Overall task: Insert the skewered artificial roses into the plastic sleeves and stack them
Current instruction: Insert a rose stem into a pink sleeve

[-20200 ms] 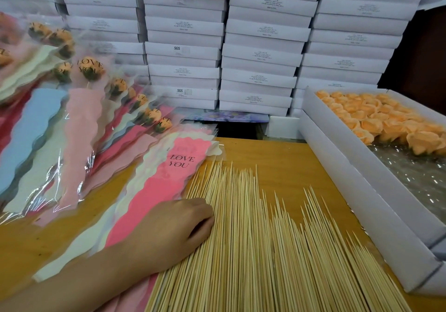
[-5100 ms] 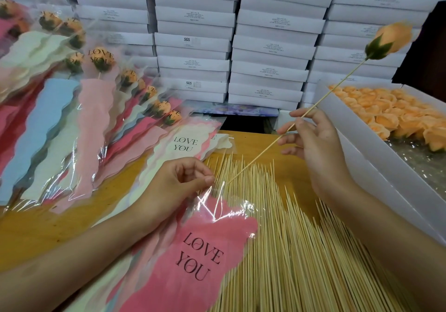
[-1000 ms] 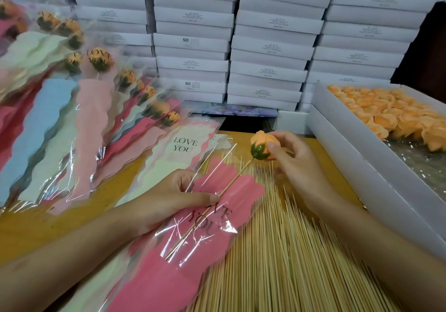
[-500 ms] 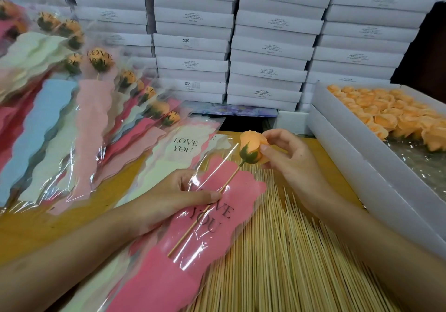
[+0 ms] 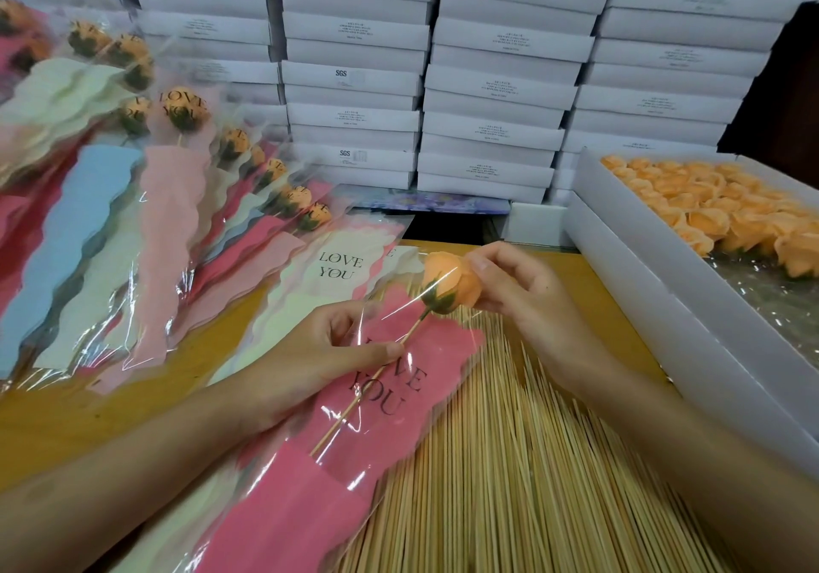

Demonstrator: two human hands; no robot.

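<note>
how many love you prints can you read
3: on the pink sleeve in the left hand, on the top empty sleeve behind it, and over one finished rose at left. Other finished ones show only partial letters.

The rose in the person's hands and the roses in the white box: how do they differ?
The held rose sits on a skewer; the boxed roses show none. The held rose is single, pinched by the right hand, its skewer partway inside the pink sleeve that the left hand grips; the boxed roses lie packed together, unwrapped, in the white box. Both are the same peach orange.
</note>
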